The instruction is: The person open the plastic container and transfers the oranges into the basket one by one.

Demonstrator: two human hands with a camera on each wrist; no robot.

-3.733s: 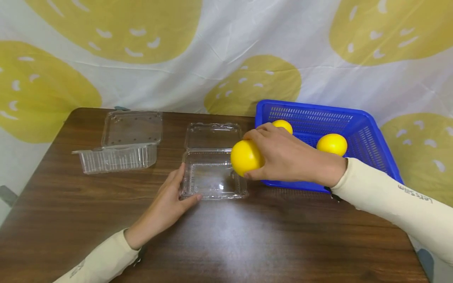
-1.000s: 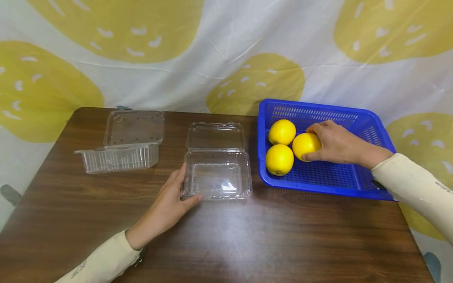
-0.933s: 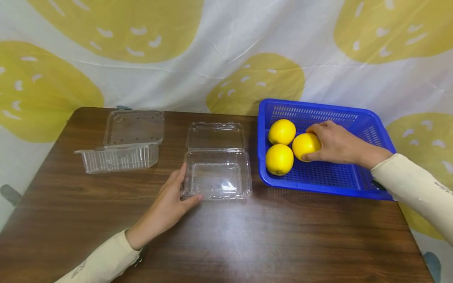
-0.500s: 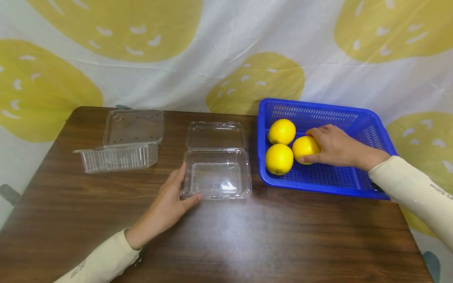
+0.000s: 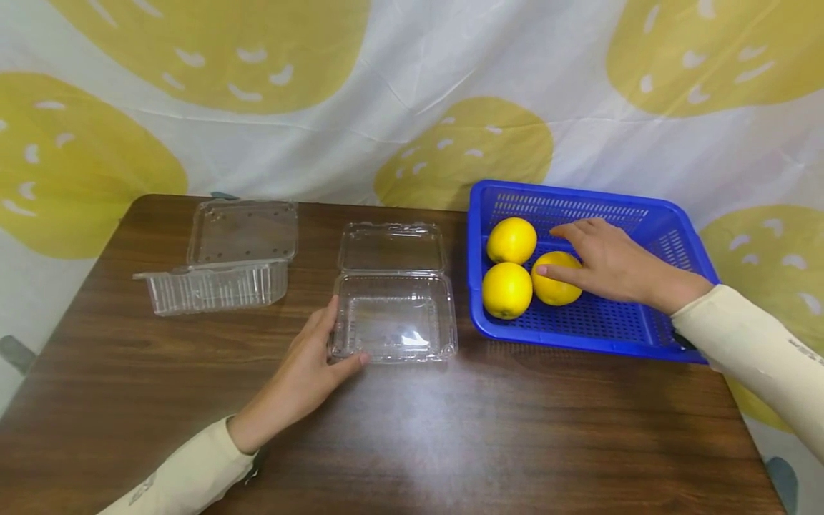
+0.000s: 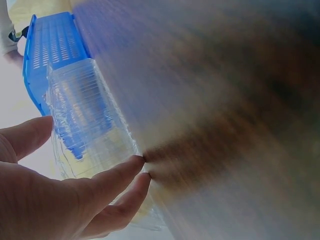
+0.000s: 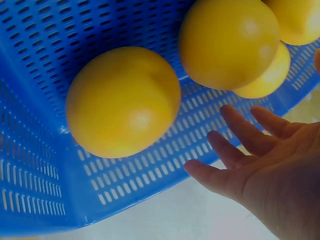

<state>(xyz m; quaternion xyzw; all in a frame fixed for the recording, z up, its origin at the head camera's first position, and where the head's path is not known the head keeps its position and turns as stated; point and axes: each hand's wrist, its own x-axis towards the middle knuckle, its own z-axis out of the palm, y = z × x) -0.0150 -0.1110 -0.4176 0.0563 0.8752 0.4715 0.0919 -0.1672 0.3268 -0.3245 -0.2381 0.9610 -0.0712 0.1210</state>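
Observation:
My right hand [image 5: 611, 261] hovers over the blue basket [image 5: 579, 342], fingers spread and holding nothing. Its thumb overlaps one orange [image 5: 555, 287] in the head view. Two more oranges lie at the basket's left end: a rear orange [image 5: 511, 241] and a front orange [image 5: 507, 290]. Seen from the right wrist, a large orange [image 7: 122, 102] sits apart from a cluster of others. My left hand [image 5: 305, 365] touches an opened, clear plastic clamshell container [image 5: 393, 325], straight fingers along its left side and thumb at the front edge. From the left wrist, fingertips [image 6: 140, 159] meet the container's side.
Another clear plastic clamshell container [image 5: 215, 286] stands opened at the left on the brown wooden table [image 5: 418, 443]. A white cloth [image 5: 309, 154] with yellow shapes hangs behind the table's back edge.
Earlier my right hand held an orange near the middle container's right edge; it then set an orange in the basket beside the others. Since half a second ago its fingers have let go. Left hand unchanged.

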